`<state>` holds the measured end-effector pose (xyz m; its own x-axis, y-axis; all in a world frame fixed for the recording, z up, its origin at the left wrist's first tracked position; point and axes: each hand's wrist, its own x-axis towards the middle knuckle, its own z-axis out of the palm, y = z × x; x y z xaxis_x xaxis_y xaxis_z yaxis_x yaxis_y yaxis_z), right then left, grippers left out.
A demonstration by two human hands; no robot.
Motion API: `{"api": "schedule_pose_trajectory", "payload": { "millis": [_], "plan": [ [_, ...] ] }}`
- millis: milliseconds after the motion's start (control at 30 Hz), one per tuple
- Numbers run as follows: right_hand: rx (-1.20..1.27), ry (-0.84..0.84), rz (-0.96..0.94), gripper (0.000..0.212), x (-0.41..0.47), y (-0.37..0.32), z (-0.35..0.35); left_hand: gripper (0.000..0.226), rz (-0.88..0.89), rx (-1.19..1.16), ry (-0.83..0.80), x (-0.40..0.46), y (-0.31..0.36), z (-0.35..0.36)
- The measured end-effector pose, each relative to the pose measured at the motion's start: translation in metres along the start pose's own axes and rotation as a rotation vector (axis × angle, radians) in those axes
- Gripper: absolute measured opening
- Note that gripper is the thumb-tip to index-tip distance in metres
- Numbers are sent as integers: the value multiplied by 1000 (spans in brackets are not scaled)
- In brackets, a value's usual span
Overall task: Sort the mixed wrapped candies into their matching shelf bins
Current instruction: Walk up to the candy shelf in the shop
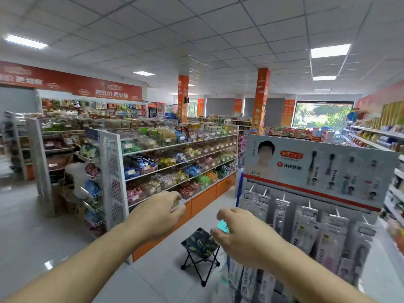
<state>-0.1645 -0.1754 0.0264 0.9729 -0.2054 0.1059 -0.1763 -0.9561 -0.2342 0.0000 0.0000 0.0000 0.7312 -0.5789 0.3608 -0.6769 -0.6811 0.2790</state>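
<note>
1. Hands come first, both raised in front of the person: the left hand [158, 212] has its fingers curled in, with something small and pale, seemingly a wrapped candy [176, 202], pinched at the fingertips; the blur hides what sort it is.
2. The right hand [242, 231] pinches a teal wrapped candy [223, 226] between thumb and fingers.
3. Below and between the hands, a small folding stool [200, 243] with a dark leaf-print seat stands on the pale tiled floor [32, 226].
4. At the right, a toothbrush display rack [314, 217] hangs with packaged brushes; its header board [317, 162] carries a red logo reading "卡尼尔" and the line "1 分钟速刷".
5. Beyond the left hand, the candy shelf [175, 162] holds rows of clear bins of wrapped sweets in many colours, with small price tags too blurred to read.
6. Past its end panel, a person in white [77, 171] sits or crouches.
7. Farther back, orange pillars [261, 99] bear vertical characters, and a red banner [72, 84] reads roughly "更低价 更划算".
</note>
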Motion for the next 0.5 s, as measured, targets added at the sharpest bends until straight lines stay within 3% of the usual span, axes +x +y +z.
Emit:
{"api": "schedule_pose_trajectory", "payload": {
  "millis": [500],
  "plan": [
    [-37,-102,-80,46,258,-72,70,48,-94,31,-29,142,-198,21]
  ]
}}
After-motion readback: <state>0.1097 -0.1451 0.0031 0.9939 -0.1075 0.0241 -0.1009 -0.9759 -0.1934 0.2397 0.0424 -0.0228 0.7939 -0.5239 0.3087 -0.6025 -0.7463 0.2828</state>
